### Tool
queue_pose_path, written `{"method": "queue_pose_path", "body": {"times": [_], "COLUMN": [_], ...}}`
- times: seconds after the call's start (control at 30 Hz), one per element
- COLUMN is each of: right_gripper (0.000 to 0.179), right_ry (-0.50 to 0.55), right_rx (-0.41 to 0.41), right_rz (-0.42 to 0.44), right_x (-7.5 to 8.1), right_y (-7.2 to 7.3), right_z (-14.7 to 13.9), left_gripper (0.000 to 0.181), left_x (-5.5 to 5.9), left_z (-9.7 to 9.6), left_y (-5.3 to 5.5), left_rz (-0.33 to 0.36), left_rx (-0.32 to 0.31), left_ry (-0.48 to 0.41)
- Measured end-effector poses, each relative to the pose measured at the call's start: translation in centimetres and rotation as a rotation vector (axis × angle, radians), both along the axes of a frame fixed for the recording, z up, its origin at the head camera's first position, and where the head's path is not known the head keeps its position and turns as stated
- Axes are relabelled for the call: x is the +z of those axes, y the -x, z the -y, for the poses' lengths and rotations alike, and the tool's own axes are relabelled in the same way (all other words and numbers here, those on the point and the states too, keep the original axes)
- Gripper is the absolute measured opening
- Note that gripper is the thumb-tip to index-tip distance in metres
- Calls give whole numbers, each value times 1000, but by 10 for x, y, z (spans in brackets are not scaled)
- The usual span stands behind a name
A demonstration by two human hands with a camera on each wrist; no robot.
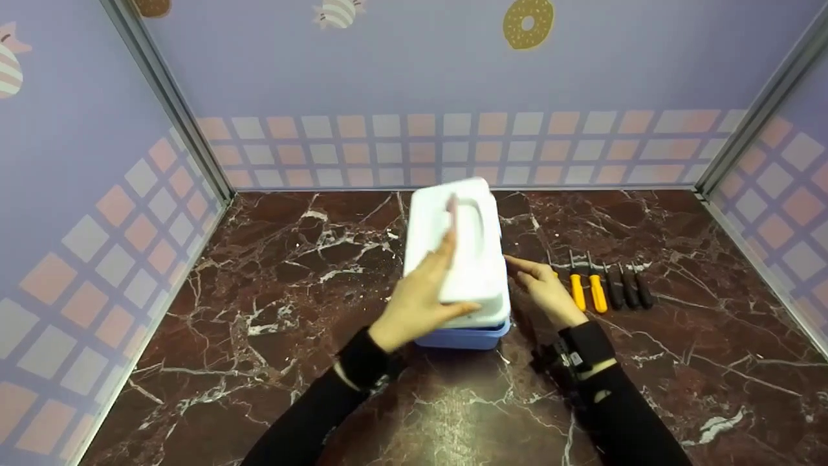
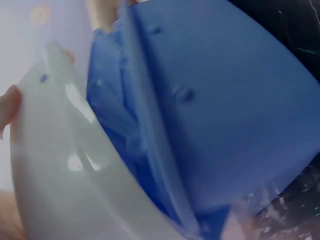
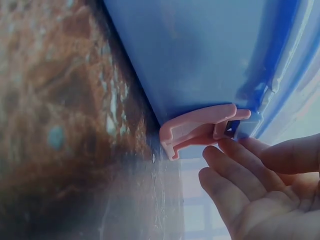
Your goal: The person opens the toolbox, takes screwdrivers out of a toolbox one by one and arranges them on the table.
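Observation:
A white lid [image 1: 482,272] with an oval handle moulding lies at a tilt over a blue plastic box [image 1: 462,339]. My left hand [image 1: 417,291] grips the lid, its thumb at the near edge and its fingers reaching over the top. Seen from the left wrist, the lid [image 2: 75,165] stands apart from the box rim, and the blue inside shows through the gap. My right hand [image 1: 543,291] is at the box's right side. There, in the right wrist view, its loosely extended fingertips touch or nearly touch a pink latch [image 3: 200,117] hanging swung out on the box wall.
Right of the box lies a row of screwdrivers, some with orange handles [image 1: 597,294] and some with black handles [image 1: 629,289]. The dark red marble-patterned table [image 1: 291,388] is bounded by lilac panels [image 1: 388,77] at the back and both sides.

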State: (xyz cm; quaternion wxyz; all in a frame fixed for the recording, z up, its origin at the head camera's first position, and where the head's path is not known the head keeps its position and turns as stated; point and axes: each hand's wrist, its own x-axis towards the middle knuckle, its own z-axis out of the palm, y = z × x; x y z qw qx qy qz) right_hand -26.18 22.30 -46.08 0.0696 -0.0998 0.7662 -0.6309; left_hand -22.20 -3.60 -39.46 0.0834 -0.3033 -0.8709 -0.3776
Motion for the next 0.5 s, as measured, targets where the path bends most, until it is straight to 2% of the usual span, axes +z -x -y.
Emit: {"method": "queue_pose_path", "body": {"times": [0.1, 0.13, 0.2, 0.27, 0.5], "right_gripper": [47, 47, 47, 47, 46], "right_ry": [11, 10, 8, -8, -98], "right_rx": [-16, -21, -21, -23, -27], "right_rz": [32, 32, 24, 10, -33], "right_x": [2, 2, 2, 1, -2], "right_y": [0, 0, 1, 1, 3], "right_z": [0, 0, -1, -1, -3], "left_gripper": [101, 95, 86, 81, 79], "left_x": [-1, -1, -1, -2, -5], "left_z": [-18, -21, -25, -27, -26], "left_y": [-4, -5, -7, -8, -9], "left_rz": [-114, -135, -169, -189, -215], "left_rx": [-14, -14, -12, -3, -4], "left_ry": [408, 495, 606, 637, 615]}}
